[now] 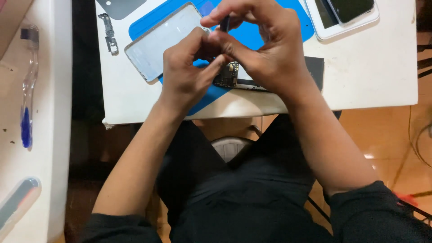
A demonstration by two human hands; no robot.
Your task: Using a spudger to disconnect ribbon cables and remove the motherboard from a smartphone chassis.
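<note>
— Right, look at the right hand [274, 49] first: thumb and forefinger are pinched high on a thin dark tool [225, 22], which stands nearly upright with its tip pointing down toward the work.

— And the left hand [186, 72]?

— It curls in from the left, fingertips meeting the right hand's just above the opened phone [231, 76]. I judge it is steadying the tool or pressing on the part below, but whether it actually grips anything I cannot tell; the fingers hide that.

— Where does the phone sit?

— On the blue mat [279, 29], near the front edge of the white table [369, 67], with its circuit board showing between the two hands. A dark strip of it runs rightward under the right wrist.

— How would you do this well?

— Keep the tool vertical, I'd say, and press lightly; a slip could scar the board. Both wrists are bent inward with the forearms rising from the lap, so resting the heels of the hands on the table would likely steady the tip.

— What lies around?

— A lifted screen panel [162, 40] is tilted just left of the hands, partly on the mat. A small metal bracket [109, 33] lies further left, a white tablet [342, 18] with a dark phone on it sits at the far right, and a clear blue-tipped tool [28, 90] rests on the side bench.
</note>
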